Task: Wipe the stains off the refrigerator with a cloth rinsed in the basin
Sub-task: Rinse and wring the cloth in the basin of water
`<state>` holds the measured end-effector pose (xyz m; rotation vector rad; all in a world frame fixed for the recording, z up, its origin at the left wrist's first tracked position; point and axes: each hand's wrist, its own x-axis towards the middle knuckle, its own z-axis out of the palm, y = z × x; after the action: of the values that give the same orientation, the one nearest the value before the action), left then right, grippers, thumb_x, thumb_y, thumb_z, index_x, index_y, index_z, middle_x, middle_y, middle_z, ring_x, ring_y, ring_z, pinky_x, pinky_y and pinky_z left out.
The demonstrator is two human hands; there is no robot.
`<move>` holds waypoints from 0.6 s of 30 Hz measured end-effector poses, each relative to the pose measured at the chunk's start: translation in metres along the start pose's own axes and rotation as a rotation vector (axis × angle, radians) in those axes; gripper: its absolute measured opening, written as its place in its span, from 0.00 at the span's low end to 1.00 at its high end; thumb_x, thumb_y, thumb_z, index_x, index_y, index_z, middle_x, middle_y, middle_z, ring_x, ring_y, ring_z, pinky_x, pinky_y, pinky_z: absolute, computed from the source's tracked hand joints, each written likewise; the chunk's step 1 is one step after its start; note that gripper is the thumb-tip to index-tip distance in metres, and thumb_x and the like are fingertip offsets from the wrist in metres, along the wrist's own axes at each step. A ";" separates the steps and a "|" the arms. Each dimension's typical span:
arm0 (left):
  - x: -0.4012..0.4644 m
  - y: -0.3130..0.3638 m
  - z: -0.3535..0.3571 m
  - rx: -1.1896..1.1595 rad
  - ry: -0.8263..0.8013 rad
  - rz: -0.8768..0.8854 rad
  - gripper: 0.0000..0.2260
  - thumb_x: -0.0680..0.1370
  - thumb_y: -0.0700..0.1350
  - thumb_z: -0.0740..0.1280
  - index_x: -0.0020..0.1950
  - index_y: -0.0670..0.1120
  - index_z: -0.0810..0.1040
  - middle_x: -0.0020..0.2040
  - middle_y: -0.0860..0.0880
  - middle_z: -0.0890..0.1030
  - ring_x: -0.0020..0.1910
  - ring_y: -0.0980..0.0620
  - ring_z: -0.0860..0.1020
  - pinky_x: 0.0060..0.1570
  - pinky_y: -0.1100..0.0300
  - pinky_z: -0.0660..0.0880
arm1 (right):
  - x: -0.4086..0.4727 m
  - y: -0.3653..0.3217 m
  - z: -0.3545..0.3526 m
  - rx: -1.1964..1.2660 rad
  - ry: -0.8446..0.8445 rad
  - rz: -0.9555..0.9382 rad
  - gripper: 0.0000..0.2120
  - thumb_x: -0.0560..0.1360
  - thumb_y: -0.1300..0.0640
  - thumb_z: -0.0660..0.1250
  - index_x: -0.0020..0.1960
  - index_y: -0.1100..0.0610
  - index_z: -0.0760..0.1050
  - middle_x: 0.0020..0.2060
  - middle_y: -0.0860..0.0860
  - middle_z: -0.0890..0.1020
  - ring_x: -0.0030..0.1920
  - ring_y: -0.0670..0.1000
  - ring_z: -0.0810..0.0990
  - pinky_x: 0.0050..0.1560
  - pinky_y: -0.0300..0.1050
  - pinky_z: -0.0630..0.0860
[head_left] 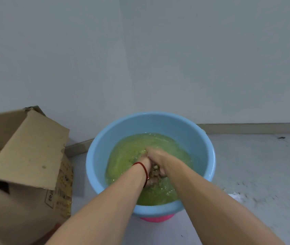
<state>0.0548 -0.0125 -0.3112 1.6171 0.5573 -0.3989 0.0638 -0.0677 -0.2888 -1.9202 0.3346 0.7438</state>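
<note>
A light blue basin (105,147) stands on the floor by the wall, holding cloudy yellow-green water. Both my hands are down in that water, close together at the basin's middle. My left hand (143,160), with a red string at the wrist, and my right hand (155,154) grip a crumpled brownish cloth (155,174) between them. Most of the cloth is under water and behind my hands. The refrigerator is out of view.
An open cardboard box (25,156) stands at the left, close to the basin. A pink object (156,218) shows under the basin's near edge. Grey floor (255,165) with dark specks spreads to the right. A plain wall rises behind.
</note>
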 end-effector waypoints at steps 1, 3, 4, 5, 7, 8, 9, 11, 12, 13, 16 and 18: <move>-0.007 0.002 0.002 0.109 -0.083 0.006 0.06 0.83 0.44 0.63 0.58 0.46 0.77 0.55 0.49 0.80 0.46 0.55 0.83 0.62 0.56 0.77 | 0.002 0.001 -0.003 0.002 0.009 -0.021 0.20 0.85 0.44 0.59 0.46 0.59 0.74 0.33 0.54 0.73 0.26 0.49 0.70 0.25 0.35 0.65; -0.006 -0.005 0.008 0.178 -0.014 -0.004 0.07 0.83 0.42 0.63 0.55 0.40 0.78 0.41 0.46 0.76 0.39 0.50 0.78 0.59 0.53 0.78 | 0.009 0.005 -0.012 -0.169 0.081 -0.120 0.26 0.81 0.37 0.64 0.61 0.60 0.78 0.41 0.56 0.80 0.36 0.55 0.80 0.33 0.41 0.76; 0.000 -0.008 0.007 0.269 0.064 0.039 0.12 0.85 0.44 0.59 0.61 0.38 0.77 0.39 0.45 0.74 0.33 0.51 0.73 0.42 0.58 0.80 | 0.012 0.007 -0.019 -0.312 0.133 -0.181 0.30 0.80 0.35 0.65 0.66 0.60 0.77 0.49 0.58 0.83 0.46 0.58 0.83 0.42 0.46 0.80; -0.003 -0.003 0.006 0.206 0.120 -0.083 0.16 0.86 0.47 0.57 0.64 0.38 0.76 0.39 0.44 0.75 0.30 0.51 0.71 0.27 0.61 0.74 | 0.015 0.010 -0.026 -0.476 0.199 -0.228 0.31 0.80 0.34 0.63 0.65 0.60 0.77 0.57 0.58 0.84 0.53 0.61 0.83 0.50 0.49 0.80; -0.014 -0.008 -0.015 0.178 0.159 -0.076 0.12 0.83 0.49 0.63 0.59 0.42 0.78 0.39 0.42 0.77 0.29 0.49 0.73 0.21 0.66 0.68 | 0.018 0.016 -0.034 -0.743 0.340 -0.293 0.26 0.82 0.35 0.58 0.61 0.56 0.78 0.61 0.59 0.82 0.59 0.62 0.81 0.55 0.53 0.76; -0.012 -0.011 -0.022 0.230 0.183 -0.035 0.10 0.80 0.46 0.66 0.57 0.43 0.79 0.42 0.42 0.81 0.33 0.47 0.77 0.24 0.62 0.73 | 0.016 0.017 -0.037 -0.838 0.396 -0.318 0.25 0.84 0.37 0.55 0.63 0.56 0.76 0.63 0.59 0.80 0.62 0.62 0.79 0.58 0.55 0.75; -0.006 -0.013 -0.025 0.283 0.208 -0.020 0.12 0.76 0.43 0.68 0.58 0.43 0.81 0.49 0.41 0.83 0.41 0.44 0.81 0.33 0.56 0.79 | 0.020 0.019 -0.038 -0.920 0.439 -0.319 0.24 0.85 0.39 0.53 0.68 0.56 0.73 0.67 0.59 0.77 0.67 0.62 0.75 0.62 0.59 0.73; -0.004 -0.012 -0.036 0.356 0.235 -0.056 0.21 0.71 0.43 0.67 0.65 0.44 0.80 0.61 0.39 0.81 0.57 0.39 0.81 0.57 0.51 0.80 | 0.024 0.022 -0.034 -1.045 0.470 -0.280 0.23 0.86 0.43 0.49 0.75 0.54 0.65 0.73 0.59 0.68 0.74 0.62 0.64 0.70 0.67 0.65; -0.007 -0.009 -0.039 0.353 0.203 -0.049 0.21 0.74 0.44 0.66 0.67 0.43 0.78 0.63 0.39 0.79 0.58 0.41 0.80 0.60 0.55 0.77 | 0.026 0.023 -0.028 -1.071 0.451 -0.234 0.24 0.86 0.44 0.48 0.77 0.53 0.63 0.76 0.58 0.64 0.77 0.63 0.59 0.73 0.69 0.60; -0.013 -0.006 -0.039 0.294 0.135 -0.036 0.17 0.80 0.44 0.63 0.68 0.42 0.75 0.60 0.41 0.79 0.54 0.45 0.80 0.54 0.58 0.76 | 0.025 0.022 -0.021 -1.045 0.396 -0.179 0.25 0.86 0.44 0.47 0.79 0.52 0.61 0.78 0.58 0.61 0.78 0.64 0.56 0.75 0.71 0.56; -0.016 -0.002 -0.025 0.020 0.073 -0.075 0.13 0.86 0.48 0.55 0.58 0.41 0.75 0.48 0.44 0.76 0.41 0.50 0.76 0.42 0.58 0.75 | 0.023 0.013 0.006 -0.897 0.179 -0.109 0.24 0.86 0.45 0.52 0.80 0.50 0.63 0.80 0.57 0.60 0.80 0.66 0.55 0.76 0.71 0.57; -0.013 -0.007 -0.022 -0.057 0.080 -0.138 0.17 0.86 0.49 0.54 0.43 0.41 0.72 0.44 0.42 0.75 0.40 0.47 0.75 0.39 0.57 0.74 | 0.027 0.007 0.021 -0.577 0.123 -0.055 0.22 0.84 0.44 0.55 0.71 0.55 0.73 0.71 0.60 0.73 0.72 0.61 0.72 0.73 0.63 0.70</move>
<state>0.0385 0.0079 -0.3071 1.5499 0.7371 -0.4184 0.0736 -0.0503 -0.3173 -2.5147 0.1470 0.7387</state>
